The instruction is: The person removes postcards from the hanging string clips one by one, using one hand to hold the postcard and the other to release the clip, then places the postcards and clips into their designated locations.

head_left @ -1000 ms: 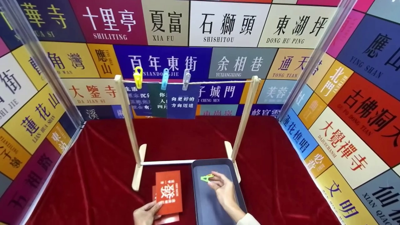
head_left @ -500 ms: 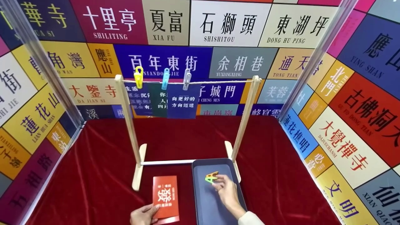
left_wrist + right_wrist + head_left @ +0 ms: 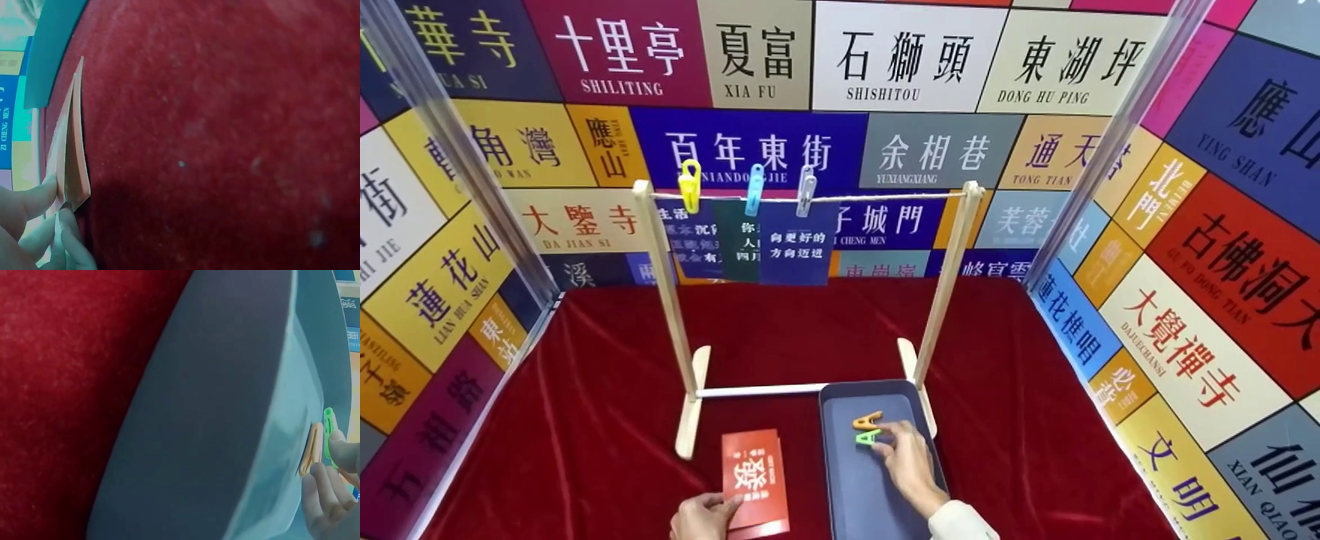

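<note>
Green clip (image 3: 868,437) is in the right hand (image 3: 911,465), over the dark tray (image 3: 847,495). Grip: right thumb and finger pinch it; thumb overlaps it in the right wrist view. Can't tell which end is pinched, or whether its own jaws are spread.

Orange clip (image 3: 868,421) sits just beside it in the tray, right by the curled fingers. Touching or apart: can't tell. Likely slip here is snagging orange along with green, so a straight lift with the lower fingers tucked clear looks safest. The tray wall stands close; the wrist should clear the rim before going sideways.

Left hand (image 3: 705,517) clamps the red envelope (image 3: 754,472) near its lower left, thumb on the printed face. It's left of the tray, above the red cloth (image 3: 607,420). Left wrist view has pale paper layers with a gap between; one envelope or more, can't tell. Light pinch probably enough; squeezing harder may crease the paper. Holding the far edge free of fingers seems sensible.

For the clip, a pinch on the handle ends would work best, since squeezing there should spread the jaws. If it's on the wrong end, regrip low over the tray.
</note>
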Tool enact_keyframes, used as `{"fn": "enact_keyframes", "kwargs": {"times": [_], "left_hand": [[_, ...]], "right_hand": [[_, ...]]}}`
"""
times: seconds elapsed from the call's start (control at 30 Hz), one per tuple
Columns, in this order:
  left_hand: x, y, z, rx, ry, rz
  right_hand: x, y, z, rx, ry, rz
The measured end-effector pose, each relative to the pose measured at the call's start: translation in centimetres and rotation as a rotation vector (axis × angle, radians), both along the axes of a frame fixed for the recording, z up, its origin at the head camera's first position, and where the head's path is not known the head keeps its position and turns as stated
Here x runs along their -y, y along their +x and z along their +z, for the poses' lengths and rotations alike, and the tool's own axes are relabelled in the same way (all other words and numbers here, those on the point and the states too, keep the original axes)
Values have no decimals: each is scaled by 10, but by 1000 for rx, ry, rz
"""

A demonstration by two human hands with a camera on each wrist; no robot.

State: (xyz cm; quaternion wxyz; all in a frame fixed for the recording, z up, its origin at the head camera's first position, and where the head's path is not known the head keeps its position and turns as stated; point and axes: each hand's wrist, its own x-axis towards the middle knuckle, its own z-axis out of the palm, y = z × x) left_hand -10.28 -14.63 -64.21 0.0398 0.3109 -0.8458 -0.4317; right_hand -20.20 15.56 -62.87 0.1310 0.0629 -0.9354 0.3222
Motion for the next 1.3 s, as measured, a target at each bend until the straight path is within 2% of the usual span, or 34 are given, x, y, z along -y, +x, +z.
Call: {"fn": "enact_keyframes", "kwargs": {"times": [0.2,0.53,0.83,1.0,1.3], "left_hand": [[0,0,-6,-45,-67,-5],[-1,-1,-7,-30,-65,4],[-1,1,-9,-73,-76,-12],[0,1,-11,-99,-69,-15],[4,2,-10,-66,-60,-65]], "right_hand": [[2,-1,0,5,69,-44],[1,-4,-5,0,125,-47],[0,-7,-9,-45,199,-30],[1,-7,-11,-50,201,-29],[1,-5,-15,-57,197,-32]]}}
